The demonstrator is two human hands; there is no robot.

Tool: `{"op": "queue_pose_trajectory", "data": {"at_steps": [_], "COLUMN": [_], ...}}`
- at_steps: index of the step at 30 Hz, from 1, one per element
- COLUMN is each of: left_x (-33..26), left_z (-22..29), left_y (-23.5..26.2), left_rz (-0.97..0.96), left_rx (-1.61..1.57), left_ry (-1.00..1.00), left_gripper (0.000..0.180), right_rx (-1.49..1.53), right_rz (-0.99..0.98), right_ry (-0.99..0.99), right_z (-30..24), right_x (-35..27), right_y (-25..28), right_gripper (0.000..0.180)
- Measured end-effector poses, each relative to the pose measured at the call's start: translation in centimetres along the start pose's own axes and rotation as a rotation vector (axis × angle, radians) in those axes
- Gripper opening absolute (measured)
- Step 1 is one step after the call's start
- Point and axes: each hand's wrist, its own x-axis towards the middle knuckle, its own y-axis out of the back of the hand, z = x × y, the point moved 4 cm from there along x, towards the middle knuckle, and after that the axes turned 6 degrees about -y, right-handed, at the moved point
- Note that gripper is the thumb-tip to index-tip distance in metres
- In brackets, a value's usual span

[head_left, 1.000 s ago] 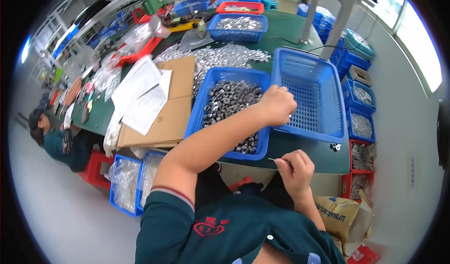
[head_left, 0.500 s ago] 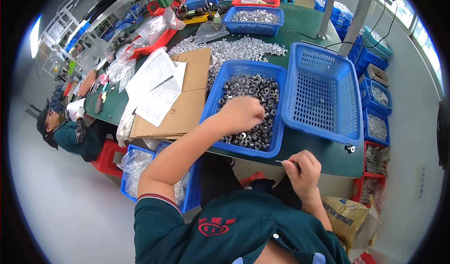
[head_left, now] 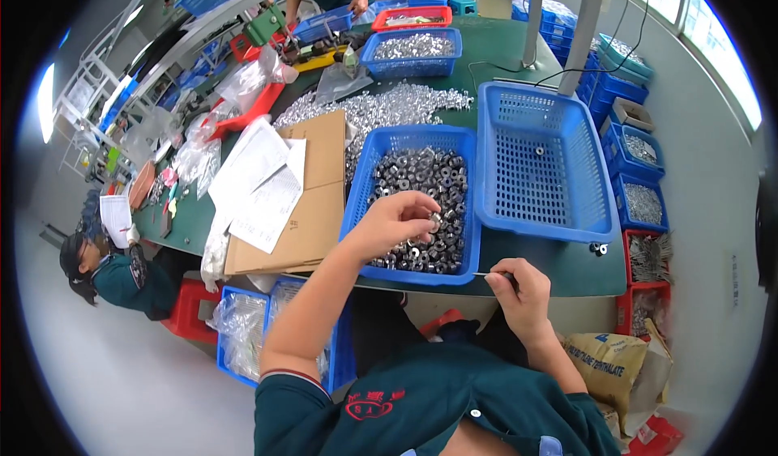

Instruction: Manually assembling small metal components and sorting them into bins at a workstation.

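My left hand (head_left: 391,228) is over the blue basket (head_left: 473,249) of small dark metal rings (head_left: 421,171). Between its thumb and fingers it pinches a shiny metal ring (head_left: 436,220). Beside the basket's near right corner, my right hand (head_left: 523,296) is closed around the handle of a thin metal rod tool (head_left: 482,274). The tool's tip points left, toward the basket; most of the handle is hidden in the fist. A second blue basket (head_left: 609,201) stands to the right, with one ring (head_left: 540,151) visible on its mesh floor.
Cardboard (head_left: 324,213) with paper sheets (head_left: 271,185) lies left of the ring basket. Behind it spreads a pile of silvery parts (head_left: 389,104). Two dark rings (head_left: 598,249) lie near the table's right edge. A co-worker (head_left: 121,266) sits at left; another person's hand (head_left: 359,4) is at the back.
My left hand has turned and opened out from a downward grasp in the rings, and a ring now shows in its fingers. My right hand keeps the rod tool. The whole view has shifted slightly.
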Motion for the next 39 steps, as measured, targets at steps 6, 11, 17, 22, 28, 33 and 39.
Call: {"op": "queue_pose_trajectory", "data": {"at_steps": [6,11,17,22,28,33,39], "left_x": [-2.9,-3.4,-4.3,-4.8,-5.6,-5.9,-6.1], "left_z": [-1.5,-3.3,-4.3,-3.7,-3.7,-3.7,-3.7], "left_y": [-1.7,-1.7,-1.6,-1.9,-2.2,-2.2,-2.6], "left_rz": [-0.076,-0.011,0.056,0.025,0.105,0.149,0.15], "left_rx": [-0.802,-1.001,-0.988,-0.892,-0.713,-0.704,-0.701], "left_ry": [-0.182,-0.172,-0.212,-0.261,-0.305,-0.312,-0.338], "left_gripper": [0.03,0.031,0.026,0.02,0.021,0.021,0.022], "right_rx": [0.197,0.21,0.189,0.166,0.036,-0.05,-0.089], "right_rz": [-0.019,-0.006,-0.018,-0.052,-0.04,-0.007,0.015], "right_ry": [-0.07,-0.018,0.011,0.109,0.285,0.368,0.381], "right_z": [-1.6,-2.8,-4.1,-4.7,-5.7,-6.2,-6.4], "right_x": [2.2,3.8,3.9,3.8,3.6,3.2,3.0], "right_y": [-0.8,-2.1,-2.9,-3.5,-3.6,-3.3,-2.9], "right_gripper": [0.013,0.016,0.019,0.02,0.022,0.023,0.023]}}
